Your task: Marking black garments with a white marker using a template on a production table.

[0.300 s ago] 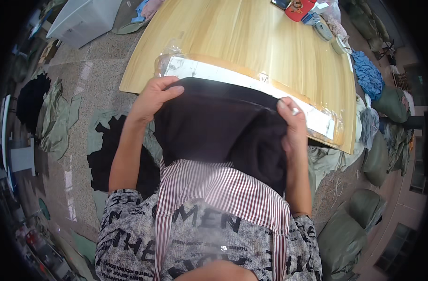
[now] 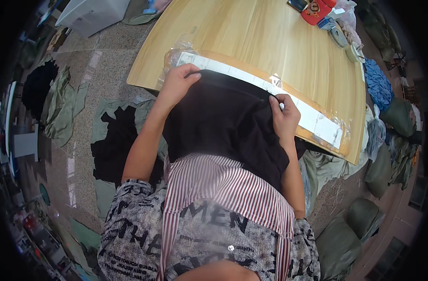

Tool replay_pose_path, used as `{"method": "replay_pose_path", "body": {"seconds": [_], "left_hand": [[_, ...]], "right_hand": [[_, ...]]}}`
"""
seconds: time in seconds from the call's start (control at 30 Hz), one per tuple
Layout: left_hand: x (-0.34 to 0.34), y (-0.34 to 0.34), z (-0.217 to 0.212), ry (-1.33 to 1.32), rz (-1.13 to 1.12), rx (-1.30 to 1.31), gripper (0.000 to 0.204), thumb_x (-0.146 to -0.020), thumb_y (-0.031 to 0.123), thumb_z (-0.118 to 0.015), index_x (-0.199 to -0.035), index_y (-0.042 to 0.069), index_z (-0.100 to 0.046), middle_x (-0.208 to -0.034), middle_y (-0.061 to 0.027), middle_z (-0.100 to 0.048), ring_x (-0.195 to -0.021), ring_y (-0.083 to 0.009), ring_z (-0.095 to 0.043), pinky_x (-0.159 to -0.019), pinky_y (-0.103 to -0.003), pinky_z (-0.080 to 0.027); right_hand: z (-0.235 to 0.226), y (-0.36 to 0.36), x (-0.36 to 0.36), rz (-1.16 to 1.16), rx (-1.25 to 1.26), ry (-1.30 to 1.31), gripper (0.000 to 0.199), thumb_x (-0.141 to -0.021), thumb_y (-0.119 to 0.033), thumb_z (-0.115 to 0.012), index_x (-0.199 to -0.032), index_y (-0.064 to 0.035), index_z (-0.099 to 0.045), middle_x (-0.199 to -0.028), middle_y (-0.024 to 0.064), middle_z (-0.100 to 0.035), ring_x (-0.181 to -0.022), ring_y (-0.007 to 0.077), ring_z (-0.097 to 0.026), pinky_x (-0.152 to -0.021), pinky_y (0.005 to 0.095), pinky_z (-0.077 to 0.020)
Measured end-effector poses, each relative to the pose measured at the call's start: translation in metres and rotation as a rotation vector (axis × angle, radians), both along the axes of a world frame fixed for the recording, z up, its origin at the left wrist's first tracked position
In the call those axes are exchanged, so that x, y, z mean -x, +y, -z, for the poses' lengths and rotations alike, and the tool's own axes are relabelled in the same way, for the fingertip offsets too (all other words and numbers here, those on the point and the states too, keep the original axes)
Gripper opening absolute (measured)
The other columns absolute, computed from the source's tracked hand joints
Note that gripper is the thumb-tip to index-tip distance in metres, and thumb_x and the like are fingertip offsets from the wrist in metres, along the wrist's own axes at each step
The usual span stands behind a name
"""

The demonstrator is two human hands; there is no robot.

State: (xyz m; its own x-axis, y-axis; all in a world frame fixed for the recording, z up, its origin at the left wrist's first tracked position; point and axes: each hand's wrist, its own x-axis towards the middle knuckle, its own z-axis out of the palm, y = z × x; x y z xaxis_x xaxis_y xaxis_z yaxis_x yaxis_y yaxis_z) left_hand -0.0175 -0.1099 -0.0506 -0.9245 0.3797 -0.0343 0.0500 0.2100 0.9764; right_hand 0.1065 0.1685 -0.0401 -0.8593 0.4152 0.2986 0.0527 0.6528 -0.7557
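A black garment (image 2: 225, 124) hangs from the near edge of the wooden table (image 2: 265, 42) down over my striped apron. My left hand (image 2: 176, 86) grips its upper left corner at the table edge. My right hand (image 2: 283, 117) pinches its upper right edge. Just beyond the garment's top edge lies a clear plastic bag with a long white strip (image 2: 265, 86) along the table rim; the garment's top edge overlaps it.
A red cap (image 2: 317, 11), a phone and small items sit at the table's far right. Dark green and black cloth (image 2: 115, 140) lies on the floor at left, a white box (image 2: 92, 14) at far left, green bundles (image 2: 345, 234) and blue cloth (image 2: 375, 84) at right.
Both hands hold the black garment much as before; the top edge lies slightly flatter against the plastic bag.
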Motion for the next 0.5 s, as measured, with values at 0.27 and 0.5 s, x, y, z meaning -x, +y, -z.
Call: {"method": "replay_pose_path", "body": {"seconds": [0.27, 0.5], "left_hand": [[0.025, 0.005, 0.004, -0.146, -0.043, -0.128, 0.012, -0.089, 0.01, -0.058, -0.089, -0.001, -0.063, -0.078, 0.0027, -0.058, -0.075, -0.0061, -0.051, -0.068, -0.024, -0.042], [0.001, 0.028, -0.034, 0.358, -0.201, 0.75, 0.007, -0.084, 0.007, -0.059, -0.087, 0.002, -0.062, -0.082, -0.0128, -0.063, -0.082, -0.0306, -0.061, -0.071, -0.039, -0.048]], "right_hand": [[0.008, -0.004, 0.011, 0.053, -0.262, -0.033, 0.012, -0.081, -0.022, -0.069, -0.085, -0.0113, -0.065, -0.081, 0.0058, -0.065, -0.068, 0.0265, -0.063, -0.06, 0.0345, -0.0484], [0.008, -0.001, 0.011, 0.061, -0.217, 0.015, 0.011, -0.08, -0.02, -0.069, -0.087, -0.0126, -0.064, -0.081, 0.0051, -0.065, -0.068, 0.0258, -0.064, -0.06, 0.0344, -0.0488]]}}
